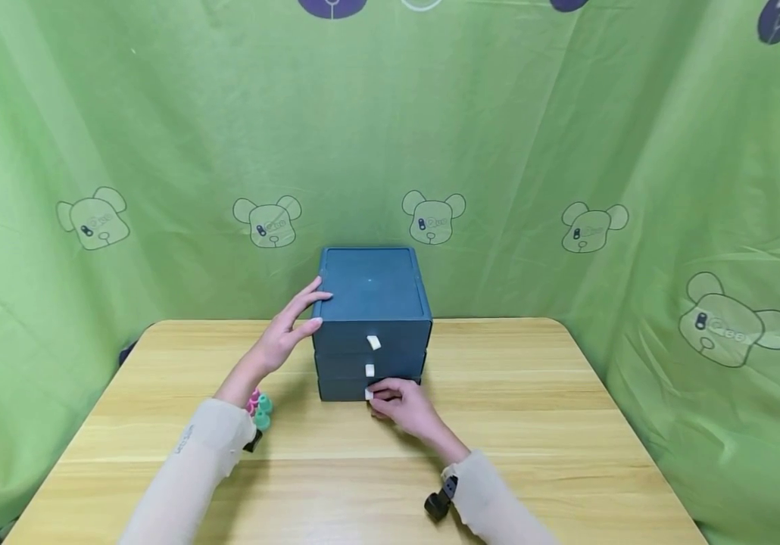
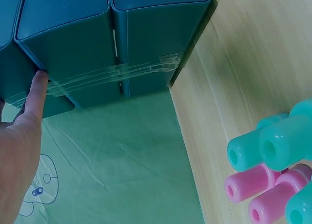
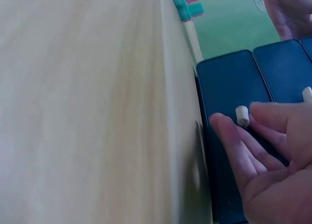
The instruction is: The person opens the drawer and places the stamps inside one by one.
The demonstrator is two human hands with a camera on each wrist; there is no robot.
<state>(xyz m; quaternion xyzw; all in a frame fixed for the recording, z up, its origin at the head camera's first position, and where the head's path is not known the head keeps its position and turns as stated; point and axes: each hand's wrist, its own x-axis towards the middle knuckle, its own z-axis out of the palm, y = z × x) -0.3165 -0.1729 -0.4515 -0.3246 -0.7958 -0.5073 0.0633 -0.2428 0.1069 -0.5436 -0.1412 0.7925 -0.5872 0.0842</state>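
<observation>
A dark blue drawer cabinet (image 1: 372,288) stands on the table with its drawers closed, each with a small white handle. My left hand (image 1: 282,337) rests against the cabinet's upper left edge, fingers spread over the top and thumb on the side. In the left wrist view, a finger (image 2: 36,94) touches the side wall, near a strip of clear tape (image 2: 117,73). My right hand (image 1: 407,409) is at the lowest drawer, thumb and fingers around its white handle (image 3: 242,115). The middle handle (image 1: 370,370) and the top handle (image 1: 373,342) are untouched.
Several teal cylindrical pieces (image 2: 285,142) and pink ones (image 2: 251,182) stand left of the cabinet, partly behind the left forearm in the head view. The wooden table (image 1: 533,424) extends to both sides. A green curtain (image 1: 363,113) hangs behind and around it.
</observation>
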